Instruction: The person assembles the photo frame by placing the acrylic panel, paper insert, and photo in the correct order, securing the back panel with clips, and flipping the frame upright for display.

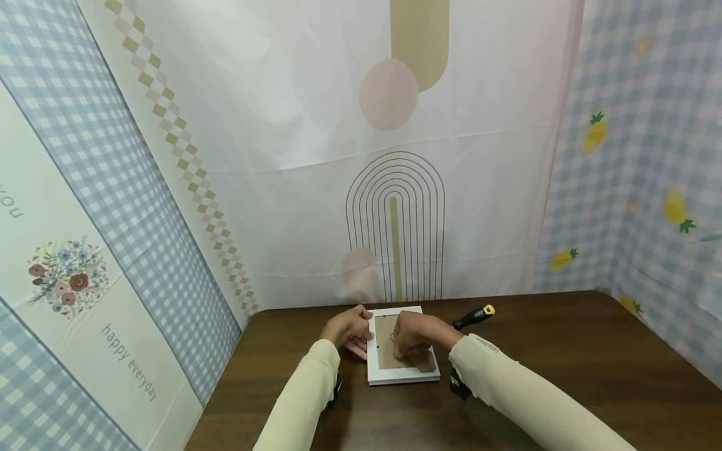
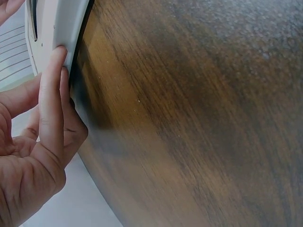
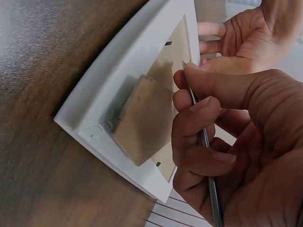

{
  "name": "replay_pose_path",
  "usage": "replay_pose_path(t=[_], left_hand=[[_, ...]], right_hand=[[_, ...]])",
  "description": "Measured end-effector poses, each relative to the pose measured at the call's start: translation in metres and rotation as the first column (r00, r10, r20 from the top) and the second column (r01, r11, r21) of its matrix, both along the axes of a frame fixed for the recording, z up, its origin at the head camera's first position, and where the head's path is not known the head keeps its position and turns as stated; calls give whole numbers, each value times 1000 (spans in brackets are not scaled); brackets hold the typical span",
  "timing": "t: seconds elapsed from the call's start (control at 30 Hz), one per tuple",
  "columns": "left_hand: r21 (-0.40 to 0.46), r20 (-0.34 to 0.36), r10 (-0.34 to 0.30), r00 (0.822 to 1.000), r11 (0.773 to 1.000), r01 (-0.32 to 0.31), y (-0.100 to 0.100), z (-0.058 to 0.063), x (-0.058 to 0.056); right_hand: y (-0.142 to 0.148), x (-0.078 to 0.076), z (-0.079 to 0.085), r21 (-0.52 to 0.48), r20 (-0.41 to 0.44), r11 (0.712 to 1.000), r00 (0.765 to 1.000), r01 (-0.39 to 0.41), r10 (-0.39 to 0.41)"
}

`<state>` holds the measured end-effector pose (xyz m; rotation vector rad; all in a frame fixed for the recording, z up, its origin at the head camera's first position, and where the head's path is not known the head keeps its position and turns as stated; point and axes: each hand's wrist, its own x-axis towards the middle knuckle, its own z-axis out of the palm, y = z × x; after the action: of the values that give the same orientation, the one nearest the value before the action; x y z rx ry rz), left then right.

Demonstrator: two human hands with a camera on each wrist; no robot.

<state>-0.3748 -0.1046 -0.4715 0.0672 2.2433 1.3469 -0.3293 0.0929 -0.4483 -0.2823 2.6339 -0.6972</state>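
A white picture frame (image 1: pixel 389 376) lies on the dark wooden table, its brown backing board (image 1: pixel 387 360) facing up. At the frame's left edge my left hand (image 1: pixel 351 328) grips the rim, one fingertip resting on the side face in the left wrist view. My right hand (image 1: pixel 414 332) is over the backing and holds a screwdriver (image 1: pixel 475 317) by its thin metal shaft (image 3: pixel 205 142). The shaft's tip shows just past the thumb, close to the inner edge of the frame. A brown flap (image 3: pixel 144 120) stands tilted up from the backing. Small dark tabs (image 3: pixel 168 43) sit along the frame's inner edge.
The screwdriver's black handle with a yellow end points out to the right, behind the right wrist. A white printed cloth (image 1: pixel 293 238) hangs along the table's back edge (image 1: pixel 536 294). Checked cloths (image 1: pixel 648 188) hang at both sides.
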Motion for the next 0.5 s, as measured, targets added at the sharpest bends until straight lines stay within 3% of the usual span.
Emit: replay_pose_path(t=[0.27, 0.5], left_hand=[[-7, -3, -1, 1000, 1000, 1, 1, 2, 3], [-7, -16, 2, 1000, 1000, -2, 1, 0, 4]], right_hand=[[2, 8, -2, 2, -39, 1000, 999, -19, 19], [3, 14, 2, 96, -105, 994, 993, -52, 62]])
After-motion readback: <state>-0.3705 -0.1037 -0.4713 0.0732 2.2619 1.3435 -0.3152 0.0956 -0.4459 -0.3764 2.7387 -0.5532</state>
